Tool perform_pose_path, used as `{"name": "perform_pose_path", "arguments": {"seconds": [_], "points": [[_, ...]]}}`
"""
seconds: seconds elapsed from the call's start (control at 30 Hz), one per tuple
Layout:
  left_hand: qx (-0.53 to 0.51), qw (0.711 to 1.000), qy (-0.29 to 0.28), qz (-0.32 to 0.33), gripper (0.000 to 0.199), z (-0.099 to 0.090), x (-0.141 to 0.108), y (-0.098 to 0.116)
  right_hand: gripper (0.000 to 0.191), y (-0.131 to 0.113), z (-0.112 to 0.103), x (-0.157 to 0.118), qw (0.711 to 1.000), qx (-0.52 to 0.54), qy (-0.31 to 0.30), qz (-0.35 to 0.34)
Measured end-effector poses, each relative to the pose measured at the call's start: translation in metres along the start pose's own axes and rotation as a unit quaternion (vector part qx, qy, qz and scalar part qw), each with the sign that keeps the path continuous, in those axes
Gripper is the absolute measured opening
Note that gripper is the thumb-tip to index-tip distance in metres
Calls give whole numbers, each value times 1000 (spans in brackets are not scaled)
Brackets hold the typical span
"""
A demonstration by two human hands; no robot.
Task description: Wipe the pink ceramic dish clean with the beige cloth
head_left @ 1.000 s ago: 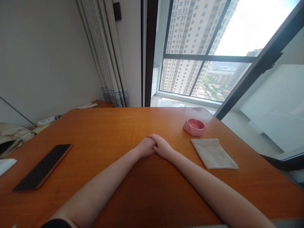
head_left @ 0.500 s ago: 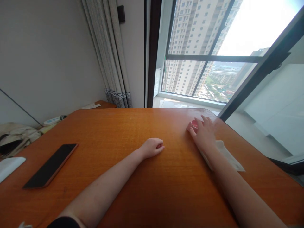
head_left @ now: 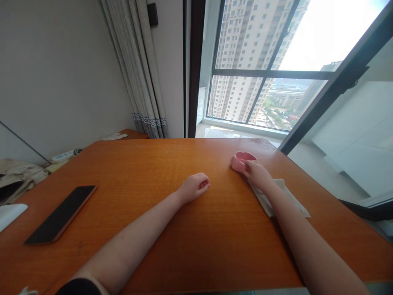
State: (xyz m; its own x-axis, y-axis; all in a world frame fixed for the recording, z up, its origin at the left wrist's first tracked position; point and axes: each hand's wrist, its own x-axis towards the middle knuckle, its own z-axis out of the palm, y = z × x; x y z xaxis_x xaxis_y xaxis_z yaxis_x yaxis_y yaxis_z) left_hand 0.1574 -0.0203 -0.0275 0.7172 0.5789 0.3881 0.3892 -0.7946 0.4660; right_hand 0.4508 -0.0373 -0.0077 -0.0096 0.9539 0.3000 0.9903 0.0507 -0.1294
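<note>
A pink, ashtray-like dish [head_left: 238,162] stands on the wooden table [head_left: 153,164] toward the back right. My right hand [head_left: 257,173] pinches its near right rim between thumb and fingers. Under my right wrist and forearm, a folded pale cloth [head_left: 263,203] lies flat on the wood. My left hand [head_left: 194,187] rests on the table left of the dish, its fingers curled into a loose fist; nothing shows inside it.
A black phone-like slab [head_left: 61,215] lies at the left, with a white object [head_left: 11,215] beyond it at the edge. Fabric [head_left: 27,174] and a power strip [head_left: 64,156] are behind. Curtain [head_left: 144,82] and window stand past the table.
My right hand has drawn back from over the dish and now grips its near rim, leaving more of the dish visible. The view has shifted slightly. My left hand remains curled.
</note>
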Motion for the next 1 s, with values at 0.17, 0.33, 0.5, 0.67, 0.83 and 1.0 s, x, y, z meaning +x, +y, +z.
{"name": "perform_pose_path", "arguments": {"seconds": [0.17, 0.33, 0.5, 0.67, 0.83, 1.0], "points": [[150, 981, 77, 96, 50, -16, -1, 13, 14, -66, -2, -11, 975, 100, 29, -195], [250, 957, 32, 146, 21, -35, -21, 12, 8, -121, 0, -29, 927, 163, 48, -333], [237, 967, 3, 90, 19, -59, -52, -5, 23, -125, -7, -36, 923, 183, 81, -327], [243, 967, -2, -71, 24, -97, -82, -44, 21, -88, -12, -22, 953, 173, 132, -209], [264, 943, 15, -201, 26, -128, -103, -83, 23, -46, -6, -10, 994, 55, 43, -84], [278, 927, 30, -248, 29, -134, -107, -94, 32, 3, -20, -13, 981, -80, -76, 157]]}}
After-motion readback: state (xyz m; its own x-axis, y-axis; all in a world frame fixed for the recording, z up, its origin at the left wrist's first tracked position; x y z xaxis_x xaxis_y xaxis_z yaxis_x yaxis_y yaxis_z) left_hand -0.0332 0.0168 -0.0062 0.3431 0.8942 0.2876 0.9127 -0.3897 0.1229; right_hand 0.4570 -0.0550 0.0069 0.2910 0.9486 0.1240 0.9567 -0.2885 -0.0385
